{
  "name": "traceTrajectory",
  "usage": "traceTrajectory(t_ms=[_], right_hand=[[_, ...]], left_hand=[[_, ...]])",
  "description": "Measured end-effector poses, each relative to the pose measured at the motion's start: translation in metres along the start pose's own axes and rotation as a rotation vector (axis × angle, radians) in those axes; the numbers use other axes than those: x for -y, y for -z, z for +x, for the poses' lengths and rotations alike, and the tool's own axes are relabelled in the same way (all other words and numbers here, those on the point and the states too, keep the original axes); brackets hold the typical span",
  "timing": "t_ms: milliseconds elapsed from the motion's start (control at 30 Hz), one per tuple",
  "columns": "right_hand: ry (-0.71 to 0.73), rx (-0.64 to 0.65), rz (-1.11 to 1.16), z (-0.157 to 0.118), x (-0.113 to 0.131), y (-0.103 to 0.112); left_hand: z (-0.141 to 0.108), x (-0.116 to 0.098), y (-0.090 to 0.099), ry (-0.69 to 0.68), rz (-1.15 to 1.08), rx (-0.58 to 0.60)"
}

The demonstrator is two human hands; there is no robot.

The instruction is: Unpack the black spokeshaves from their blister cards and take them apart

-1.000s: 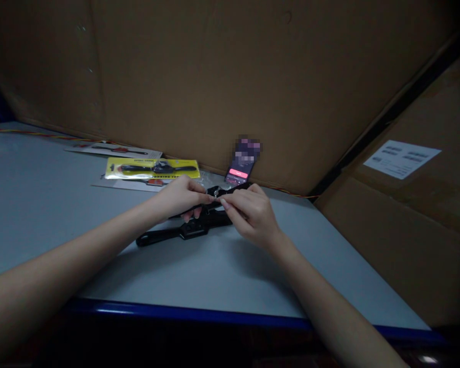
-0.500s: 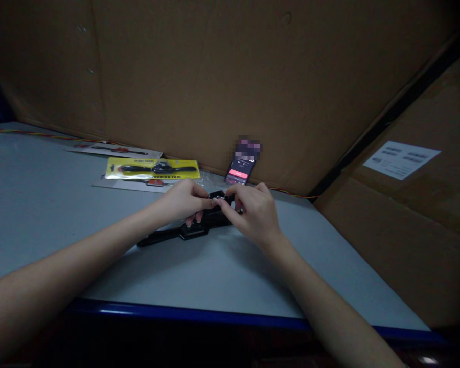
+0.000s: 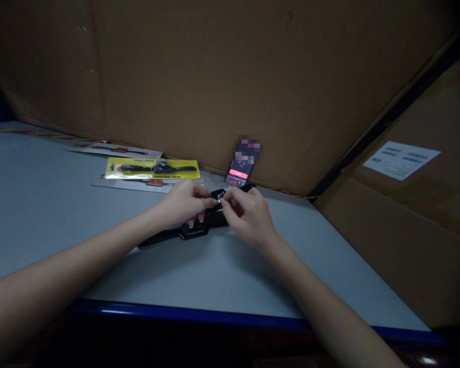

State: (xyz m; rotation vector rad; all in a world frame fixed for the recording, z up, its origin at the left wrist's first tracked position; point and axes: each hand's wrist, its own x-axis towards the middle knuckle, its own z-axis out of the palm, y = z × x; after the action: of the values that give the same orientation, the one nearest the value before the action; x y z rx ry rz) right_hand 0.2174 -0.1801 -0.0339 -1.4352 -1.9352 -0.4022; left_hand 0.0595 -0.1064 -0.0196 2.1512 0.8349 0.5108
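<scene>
Two black tools with long handles are at the middle of the table. The lower black tool [image 3: 193, 231] lies on the surface, its handle reaching left under my left wrist. Just above it, my left hand [image 3: 189, 200] is closed on the upper black tool [image 3: 216, 194], its lower fingers near the lower tool. My right hand [image 3: 249, 210] pinches a small shiny metal piece [image 3: 220, 198] at the middle of the upper tool, close to the left thumb. The upper tool's right handle shows behind my right hand. The palms hide part of both tools.
A yellow blister pack [image 3: 153, 168] with a black tool lies behind my left hand, with white cards [image 3: 115, 150] around it. A phone [image 3: 239, 168] leans on the cardboard wall [image 3: 199, 76]. A twisted red-yellow wire [image 3: 42, 134] runs along the back. The table has a blue front edge [image 3: 191, 311].
My right hand has shifted slightly and its fingers have drawn closer together. The shiny metal piece and the upper tool's right handle now show more clearly.
</scene>
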Motion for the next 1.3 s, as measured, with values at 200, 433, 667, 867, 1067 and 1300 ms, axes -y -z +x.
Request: traceTrajectory(t_ms=[200, 433, 667, 867, 1067, 1300], right_hand=[[0.106, -0.018, 0.087, -0.002, 0.003, 0.002], [0.192, -0.049, -0.067, 0.001, -0.005, 0.006], [0.167, -0.1, -0.208, 0.002, -0.01, 0.004], [0.046, -0.104, -0.118, 0.001, -0.008, 0.003], [0.145, -0.015, -0.013, -0.001, -0.003, 0.004], [0.185, -0.059, 0.04, -0.002, -0.006, 0.006]], left_hand=[[0.001, 0.002, 0.001, -0.002, -0.036, 0.006], [0.0, 0.002, -0.001, 0.005, -0.035, 0.053], [-0.001, 0.001, -0.002, -0.005, -0.028, 0.063], [-0.001, -0.002, 0.001, -0.025, -0.012, 0.026], [0.0, -0.001, 0.002, 0.007, -0.025, 0.006], [-0.001, -0.004, 0.004, 0.015, -0.007, 0.018]])
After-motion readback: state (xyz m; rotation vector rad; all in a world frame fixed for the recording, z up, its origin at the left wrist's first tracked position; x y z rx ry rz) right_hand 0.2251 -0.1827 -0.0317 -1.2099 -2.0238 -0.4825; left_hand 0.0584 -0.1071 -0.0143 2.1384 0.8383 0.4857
